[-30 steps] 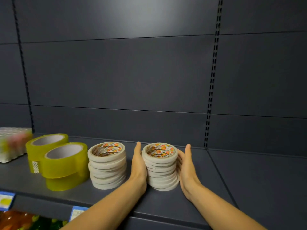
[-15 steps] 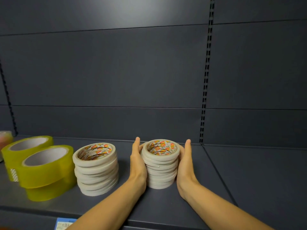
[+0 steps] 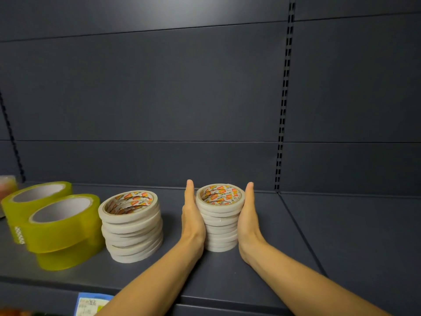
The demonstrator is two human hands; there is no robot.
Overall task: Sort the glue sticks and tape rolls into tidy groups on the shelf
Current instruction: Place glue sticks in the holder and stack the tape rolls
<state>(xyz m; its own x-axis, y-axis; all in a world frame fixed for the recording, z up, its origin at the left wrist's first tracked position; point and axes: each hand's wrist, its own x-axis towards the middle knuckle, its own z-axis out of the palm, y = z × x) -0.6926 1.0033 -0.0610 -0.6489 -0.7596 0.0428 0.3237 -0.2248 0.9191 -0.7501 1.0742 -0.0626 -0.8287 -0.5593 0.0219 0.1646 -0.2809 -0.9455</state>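
Observation:
A stack of thin white tape rolls (image 3: 220, 222) stands on the dark grey shelf (image 3: 284, 242) near its middle. My left hand (image 3: 192, 217) presses flat against the stack's left side and my right hand (image 3: 248, 215) against its right side, fingers straight. A second, slightly leaning stack of white tape rolls (image 3: 132, 226) stands to the left. Further left are two stacks of wide yellow tape rolls (image 3: 61, 229), one behind the other.
A wrapped pack (image 3: 8, 185) of small items shows at the far left edge. A blue price label (image 3: 91, 304) sits on the shelf's front lip. The slotted upright (image 3: 283, 99) runs up the back panel. Bare shelf lies to the right.
Both hands have straightened the white stack between them; its rolls now sit more evenly in line. The camera view has shifted slightly right and down.

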